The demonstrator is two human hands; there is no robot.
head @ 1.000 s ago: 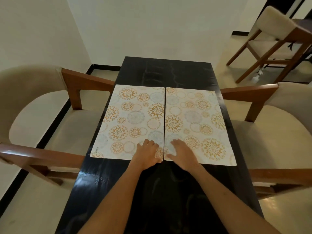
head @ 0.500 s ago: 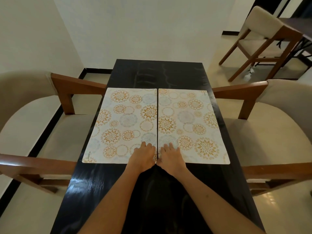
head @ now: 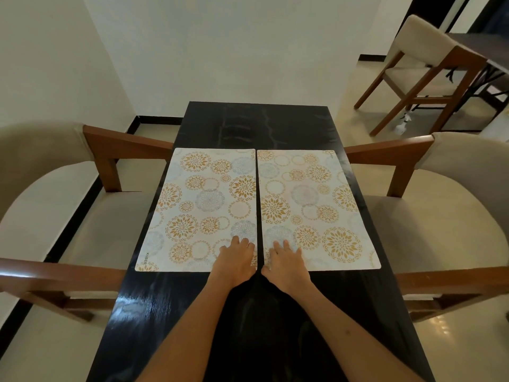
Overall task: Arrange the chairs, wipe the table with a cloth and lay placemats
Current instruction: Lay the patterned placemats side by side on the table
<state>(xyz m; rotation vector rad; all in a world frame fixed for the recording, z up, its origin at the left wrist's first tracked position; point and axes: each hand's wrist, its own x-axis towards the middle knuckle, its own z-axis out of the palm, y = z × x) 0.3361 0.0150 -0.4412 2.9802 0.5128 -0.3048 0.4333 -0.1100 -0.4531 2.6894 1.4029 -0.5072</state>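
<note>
Fingers of both hands lie flat, holding nothing: the left hand (head: 237, 260) presses the left placemat (head: 202, 208), the right hand (head: 285, 261) the right placemat (head: 311, 208). On the black table (head: 256, 122) the mats, overlapping a second ago, now sit parallel with a thin gap, so laying looks nearly finished.

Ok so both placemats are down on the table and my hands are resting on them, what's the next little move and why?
Probably lift both hands away. The left placemat and right placemat lie flat side by side with a thin, even gap, near edges in line. Your left hand and right hand only press flat on the near inner corners, so nothing seems left to adjust.
</note>
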